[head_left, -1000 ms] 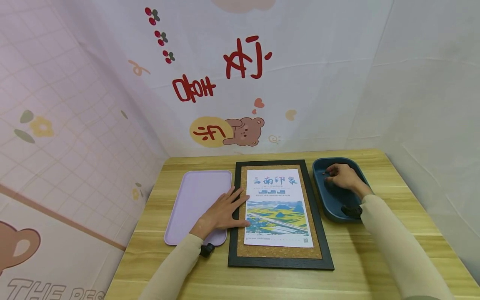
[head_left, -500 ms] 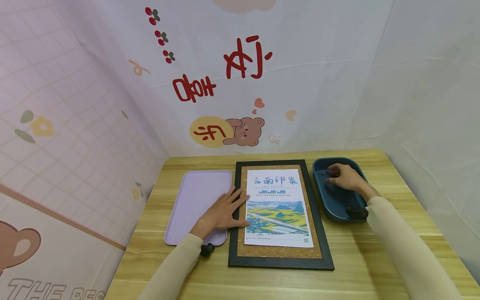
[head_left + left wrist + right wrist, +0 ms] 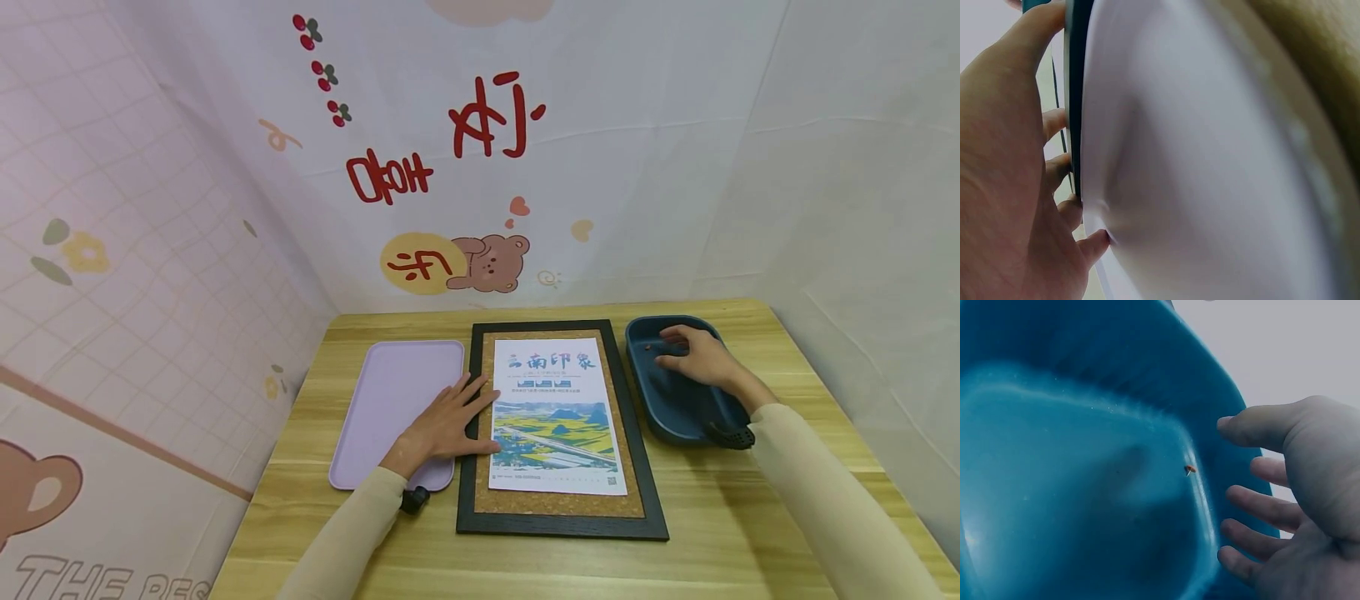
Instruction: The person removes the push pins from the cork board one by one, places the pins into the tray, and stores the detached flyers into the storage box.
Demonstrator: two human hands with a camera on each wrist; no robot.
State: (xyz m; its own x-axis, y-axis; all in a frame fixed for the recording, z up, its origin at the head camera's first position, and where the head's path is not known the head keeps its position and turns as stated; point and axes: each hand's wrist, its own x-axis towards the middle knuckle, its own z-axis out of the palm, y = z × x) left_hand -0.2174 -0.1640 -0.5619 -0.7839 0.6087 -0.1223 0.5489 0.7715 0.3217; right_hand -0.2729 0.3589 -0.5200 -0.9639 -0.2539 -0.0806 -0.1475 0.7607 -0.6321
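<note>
2 hands are at work on the wooden worktop (image 3: 720, 517), and we keep each to its own job. Our left hand (image 3: 442, 425) lies flat with its fingers straight and spread, palm partly on the lilac tray (image 3: 390, 400) and fingertips across the black frame of the cork board (image 3: 636, 508), touching the left edge of the poster (image 3: 555, 417) that lies on the cork. Our right hand (image 3: 693, 357) is down inside the dark blue tray (image 3: 660, 408), just right of the board, with its fingers loosely curled and apart, holding nothing that we can see.

1 small reddish pin (image 3: 1190, 469) lies on the floor of the blue tray close to the far wall, just ahead of the right fingertips and not touching them. It is tiny against that curved wall.

We judge that picking it cleanly calls for thumb and forefinger to come down on either side of the pin and pinch low, rather than sweeping it up the slope where it could skid. Meanwhile the left palm should press steadily, so the poster stays square on the cork and does not creep. In the left wrist view we see little beyond the hand against the frame edge and pale tray.
</note>
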